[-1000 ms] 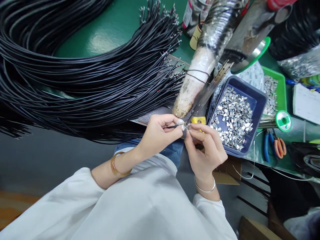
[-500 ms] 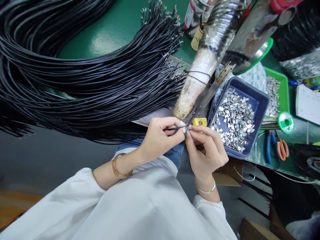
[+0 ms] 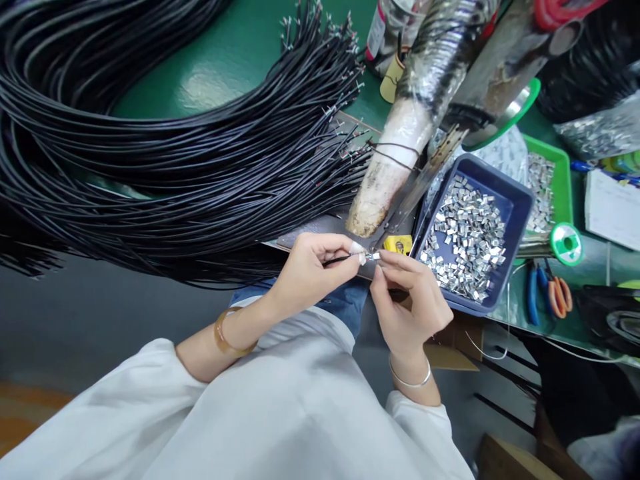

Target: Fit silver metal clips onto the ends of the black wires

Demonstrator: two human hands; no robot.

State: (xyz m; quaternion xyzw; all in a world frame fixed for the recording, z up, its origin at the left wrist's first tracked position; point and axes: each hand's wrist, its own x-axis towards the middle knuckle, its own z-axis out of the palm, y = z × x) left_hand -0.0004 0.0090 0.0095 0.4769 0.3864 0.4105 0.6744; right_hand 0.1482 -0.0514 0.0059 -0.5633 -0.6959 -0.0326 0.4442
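Observation:
My left hand (image 3: 317, 270) pinches a black cable (image 3: 336, 260) near its end. A small silvery metal connector (image 3: 373, 256) sits at the cable's tip, between my two hands. My right hand (image 3: 413, 300) is just right of the connector, with its thumb and index fingertips slightly apart; they hold nothing that I can make out. Behind the fingertips lies a yellow block (image 3: 398, 244). A blue tray (image 3: 520, 200) of similar small metal parts stands to the right of my right hand.
A large bundle of black cables (image 3: 200, 153) covers the left of the green table (image 3: 215, 80). A plastic-wrapped duct (image 3: 390, 160) comes down behind my hands. Farther right are a green tray (image 3: 563, 180), a solder spool (image 3: 567, 244), and pliers (image 3: 559, 297).
My left hand has shifted slightly left with the cable. My right fingertips have parted from the cable's end, and the metal connector now shows more clearly.

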